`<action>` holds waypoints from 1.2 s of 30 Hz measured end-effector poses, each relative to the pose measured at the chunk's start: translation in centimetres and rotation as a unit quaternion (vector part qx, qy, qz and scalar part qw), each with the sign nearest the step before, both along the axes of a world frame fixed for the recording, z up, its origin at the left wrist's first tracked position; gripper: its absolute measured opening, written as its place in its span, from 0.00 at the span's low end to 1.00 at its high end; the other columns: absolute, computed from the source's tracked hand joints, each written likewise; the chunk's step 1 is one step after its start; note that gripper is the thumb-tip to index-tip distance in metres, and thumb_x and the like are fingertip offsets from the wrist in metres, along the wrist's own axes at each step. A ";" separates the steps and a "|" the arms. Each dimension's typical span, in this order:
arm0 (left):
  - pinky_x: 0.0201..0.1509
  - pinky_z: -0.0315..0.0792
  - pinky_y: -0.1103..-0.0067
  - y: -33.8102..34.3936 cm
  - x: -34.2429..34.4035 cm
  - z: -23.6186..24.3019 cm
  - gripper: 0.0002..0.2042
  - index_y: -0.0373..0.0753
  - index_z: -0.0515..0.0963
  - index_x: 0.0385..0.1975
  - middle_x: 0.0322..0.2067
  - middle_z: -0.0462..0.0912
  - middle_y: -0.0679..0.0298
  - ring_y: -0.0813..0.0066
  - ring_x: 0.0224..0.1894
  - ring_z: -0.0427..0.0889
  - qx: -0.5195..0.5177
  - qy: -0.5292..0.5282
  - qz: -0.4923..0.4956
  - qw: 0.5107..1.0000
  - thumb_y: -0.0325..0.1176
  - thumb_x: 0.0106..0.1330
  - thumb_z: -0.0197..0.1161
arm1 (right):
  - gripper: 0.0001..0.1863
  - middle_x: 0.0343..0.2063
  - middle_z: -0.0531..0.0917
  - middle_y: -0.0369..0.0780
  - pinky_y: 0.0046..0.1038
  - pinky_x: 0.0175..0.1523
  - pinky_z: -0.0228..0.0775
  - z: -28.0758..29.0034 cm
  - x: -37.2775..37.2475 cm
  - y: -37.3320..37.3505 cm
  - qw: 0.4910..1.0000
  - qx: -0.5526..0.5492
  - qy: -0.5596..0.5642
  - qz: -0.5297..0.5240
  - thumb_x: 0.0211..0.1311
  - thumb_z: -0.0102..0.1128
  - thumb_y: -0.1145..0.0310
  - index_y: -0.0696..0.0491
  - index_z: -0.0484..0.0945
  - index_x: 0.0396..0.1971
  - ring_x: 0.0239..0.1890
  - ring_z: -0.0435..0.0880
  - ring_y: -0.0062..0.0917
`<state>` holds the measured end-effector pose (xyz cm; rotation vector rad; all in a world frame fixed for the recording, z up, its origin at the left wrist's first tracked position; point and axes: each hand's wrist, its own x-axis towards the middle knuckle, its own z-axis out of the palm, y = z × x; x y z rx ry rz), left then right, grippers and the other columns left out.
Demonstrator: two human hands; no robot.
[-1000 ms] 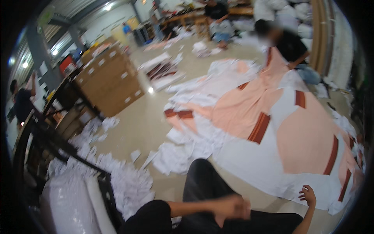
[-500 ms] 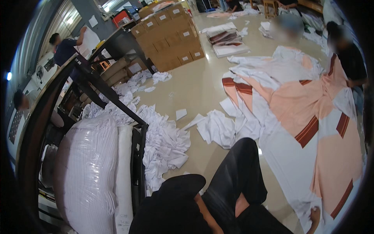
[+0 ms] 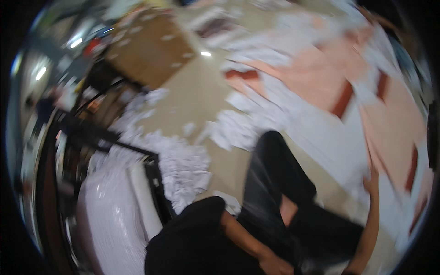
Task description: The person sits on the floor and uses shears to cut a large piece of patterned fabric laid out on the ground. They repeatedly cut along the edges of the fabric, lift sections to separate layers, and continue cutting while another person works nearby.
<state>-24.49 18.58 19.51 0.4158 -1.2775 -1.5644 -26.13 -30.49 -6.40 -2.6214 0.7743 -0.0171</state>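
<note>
A large sheet of white and peach fabric with rust-red stripes [image 3: 321,73] spreads over the floor on my right. My right hand [image 3: 370,179] is closed on a creased part of it at the near side, blurred by motion. My left hand [image 3: 275,265] is low at the bottom of the view, by my lap, its fingers too blurred to read. My dark-trousered legs are bent beside the fabric.
A wrapped white bale [image 3: 105,220] and black metal frame [image 3: 110,137] stand on my left, with white scraps [image 3: 178,169] alongside. Stacked cartons [image 3: 146,55] and a folded stack [image 3: 213,25] are farther back. Co-workers are blurred at the left and upper right edges.
My right hand took hold of the fabric and has since risen higher in the view. My left hand has dropped toward the lower edge. The camera has swung, blurring the scene.
</note>
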 end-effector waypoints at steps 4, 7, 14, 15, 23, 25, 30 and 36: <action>0.30 0.64 0.62 0.4 2.1 1.1 0.17 0.30 0.70 0.31 0.19 0.70 0.48 0.49 0.23 0.73 0.050 -0.035 -0.119 0.991 0.40 0.75 0.50 | 0.40 0.68 0.64 0.54 0.48 0.73 0.55 0.8 -0.8 0.0 0.998 -0.047 0.019 -0.044 0.55 0.64 0.61 0.56 0.63 0.68 0.72 0.59 0.51; 0.28 0.63 0.62 -0.2 3.0 1.7 0.16 0.30 0.70 0.32 0.19 0.69 0.49 0.48 0.23 0.72 0.064 -0.050 -0.149 0.985 0.39 0.75 0.51 | 0.42 0.69 0.64 0.53 0.51 0.70 0.60 2.1 -0.3 1.4 0.990 -0.063 0.092 -0.080 0.56 0.64 0.56 0.51 0.60 0.70 0.71 0.60 0.54; 0.27 0.62 0.64 -1.0 2.9 1.9 0.14 0.30 0.70 0.31 0.19 0.68 0.52 0.51 0.22 0.72 0.098 -0.091 -0.196 0.971 0.36 0.74 0.51 | 0.30 0.66 0.64 0.50 0.55 0.61 0.69 6.3 0.7 3.1 0.988 0.000 0.131 -0.086 0.61 0.61 0.59 0.53 0.68 0.62 0.65 0.67 0.50; 0.27 0.62 0.64 -1.1 2.8 1.8 0.14 0.30 0.70 0.31 0.19 0.68 0.52 0.52 0.22 0.72 0.107 -0.094 -0.195 0.970 0.36 0.74 0.51 | 0.30 0.66 0.63 0.51 0.54 0.61 0.69 6.5 0.8 3.0 0.988 0.014 0.130 -0.085 0.61 0.61 0.59 0.55 0.69 0.61 0.65 0.67 0.50; 0.25 0.57 0.71 -2.2 0.2 1.8 0.14 0.36 0.62 0.23 0.16 0.60 0.60 0.65 0.17 0.61 0.192 -0.048 -0.049 0.979 0.28 0.73 0.55 | 0.28 0.56 0.76 0.57 0.44 0.59 0.73 5.7 1.6 2.0 0.980 0.082 0.178 -0.025 0.59 0.59 0.59 0.63 0.74 0.55 0.55 0.79 0.50; 0.24 0.56 0.72 -2.3 -0.2 1.6 0.15 0.36 0.61 0.22 0.16 0.60 0.61 0.68 0.16 0.60 0.203 -0.058 -0.005 0.977 0.27 0.72 0.57 | 0.26 0.48 0.82 0.57 0.44 0.58 0.74 5.7 1.7 2.2 0.974 0.092 0.207 0.019 0.59 0.58 0.58 0.64 0.78 0.50 0.52 0.82 0.47; 0.20 0.56 0.73 -4.7 0.8 0.1 0.16 0.38 0.64 0.19 0.14 0.61 0.64 0.71 0.14 0.62 0.120 -0.164 0.120 0.972 0.27 0.68 0.62 | 0.23 0.49 0.82 0.54 0.44 0.58 0.74 6.9 1.3 2.5 0.976 0.122 0.176 -0.044 0.63 0.55 0.59 0.61 0.78 0.50 0.53 0.82 0.46; 0.30 0.70 0.77 -20.3 14.4 -10.9 0.08 0.34 0.73 0.33 0.25 0.76 0.60 0.70 0.24 0.75 -0.007 -0.349 0.518 0.781 0.27 0.64 0.66 | 0.23 0.57 0.76 0.51 0.48 0.55 0.73 7.1 1.2 3.0 0.989 0.010 0.012 -0.145 0.63 0.59 0.53 0.55 0.75 0.50 0.56 0.78 0.47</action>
